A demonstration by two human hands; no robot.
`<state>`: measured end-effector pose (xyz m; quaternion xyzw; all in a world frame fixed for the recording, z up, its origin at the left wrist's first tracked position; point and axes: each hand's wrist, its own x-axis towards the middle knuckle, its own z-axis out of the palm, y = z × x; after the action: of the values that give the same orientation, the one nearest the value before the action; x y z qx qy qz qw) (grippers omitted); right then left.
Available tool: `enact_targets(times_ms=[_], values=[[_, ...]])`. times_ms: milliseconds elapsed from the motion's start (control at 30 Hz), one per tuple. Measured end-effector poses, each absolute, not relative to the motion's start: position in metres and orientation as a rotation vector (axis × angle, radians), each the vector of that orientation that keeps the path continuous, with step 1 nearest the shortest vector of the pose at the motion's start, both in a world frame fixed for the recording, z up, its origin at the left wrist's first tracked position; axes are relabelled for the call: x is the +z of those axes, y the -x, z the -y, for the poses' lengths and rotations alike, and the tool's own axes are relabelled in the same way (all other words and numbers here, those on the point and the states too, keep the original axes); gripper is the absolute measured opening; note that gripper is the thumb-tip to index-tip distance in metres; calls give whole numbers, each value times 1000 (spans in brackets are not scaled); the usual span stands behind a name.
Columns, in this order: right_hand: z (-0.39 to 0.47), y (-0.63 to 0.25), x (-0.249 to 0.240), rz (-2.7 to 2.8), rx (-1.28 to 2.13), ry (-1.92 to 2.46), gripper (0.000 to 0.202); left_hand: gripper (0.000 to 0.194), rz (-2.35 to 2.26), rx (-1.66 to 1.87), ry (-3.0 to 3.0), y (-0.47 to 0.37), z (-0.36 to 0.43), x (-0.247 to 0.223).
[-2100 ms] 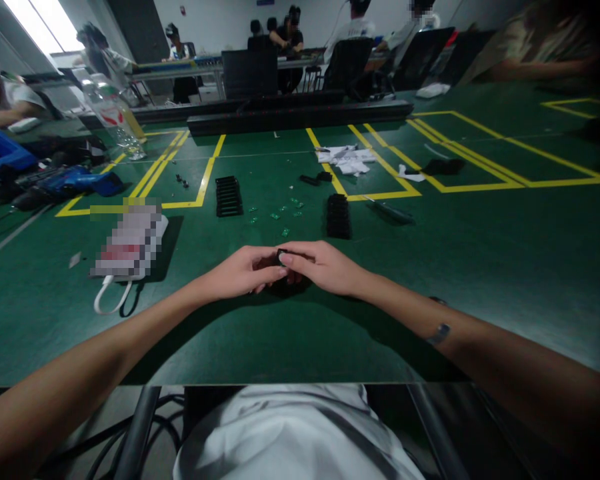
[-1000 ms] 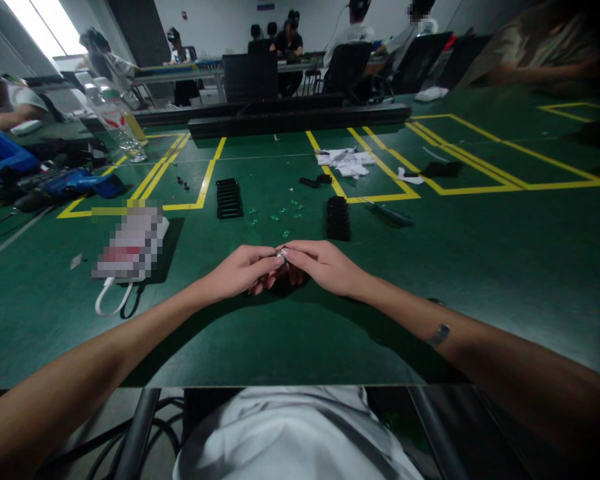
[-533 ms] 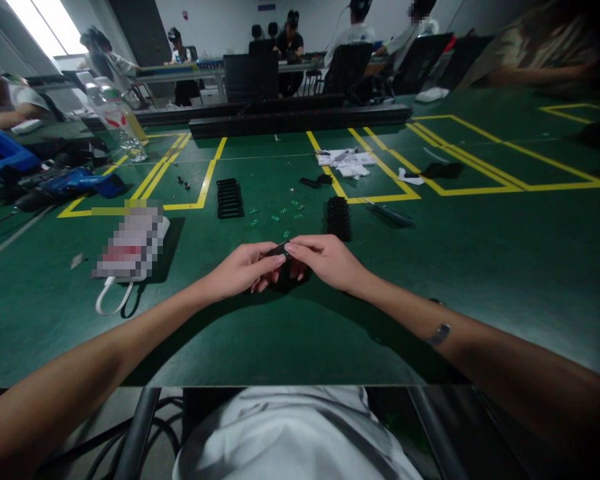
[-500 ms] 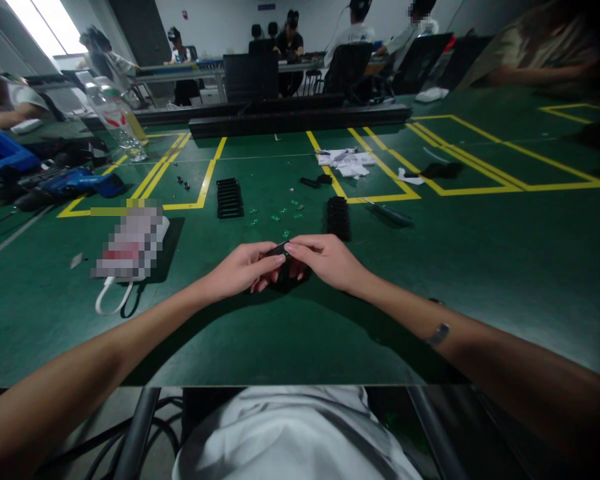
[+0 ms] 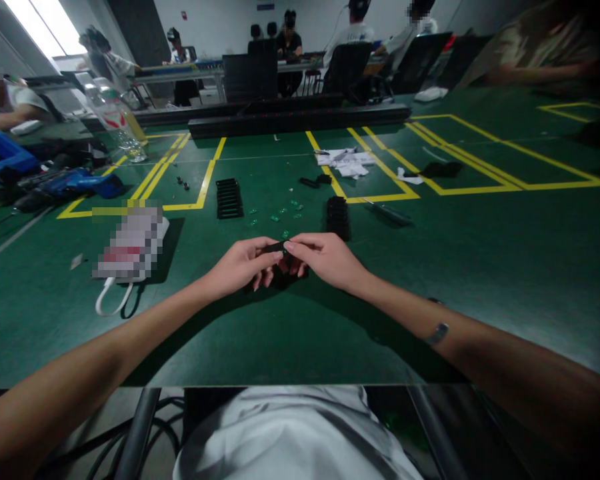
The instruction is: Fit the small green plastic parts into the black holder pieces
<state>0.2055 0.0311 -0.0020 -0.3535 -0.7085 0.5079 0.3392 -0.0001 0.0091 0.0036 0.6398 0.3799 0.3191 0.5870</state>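
A small black bar-shaped part (image 5: 274, 247) is pinched between my two hands, above the green table. My left hand (image 5: 244, 267) grips its left end, thumb along the near side. On its right end, my right hand (image 5: 327, 259) presses with thumb and fingertips. Fingers hide much of the part. Just beyond lie several small green circuit boards (image 5: 275, 218). A row of black bar parts (image 5: 229, 199) lies to the left of them, and a second row of black parts (image 5: 337, 217) sits to the right, close to my right hand.
Left of my hands lies a pale power bank (image 5: 135, 243) with a white cable loop (image 5: 111, 300). Blue power tools (image 5: 87, 181) and a plastic bottle (image 5: 123, 130) stand farther left. A dark-handled screwdriver (image 5: 390, 214) and crumpled white paper (image 5: 349, 162) lie right. Several people sit beyond.
The black part has turned slightly in my fingers, and more of its top shows by my left thumb. Both hands stay in nearly the same place.
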Motion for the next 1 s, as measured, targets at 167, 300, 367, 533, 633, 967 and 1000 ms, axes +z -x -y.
enact_targets(times_ms=[167, 300, 367, 533, 633, 967, 1000], values=[[-31, -205, -2, 1844, 1329, 930, 35, 32, -879, 753, -1466, -1, -10, 3], [-32, -205, -4, 1827, 1339, 916, 35, 32, -899, 776, -1451, -1, -9, 4], [-32, -205, -4, 1820, 1348, 920, 35, 33, -911, 796, -1442, -1, -8, 4], [-32, -205, -4, 1808, 1363, 939, 39, 34, -913, 822, -1438, 0, -9, 3], [-32, -206, -3, 1814, 1367, 926, 42, 34, -914, 811, -1436, 0, -10, 3], [-36, -211, -3, 1916, 1478, 797, 42, 33, -824, 746, -1474, 8, -12, 1], [-37, -212, -3, 1929, 1489, 789, 42, 33, -821, 741, -1480, 8, -12, 2]])
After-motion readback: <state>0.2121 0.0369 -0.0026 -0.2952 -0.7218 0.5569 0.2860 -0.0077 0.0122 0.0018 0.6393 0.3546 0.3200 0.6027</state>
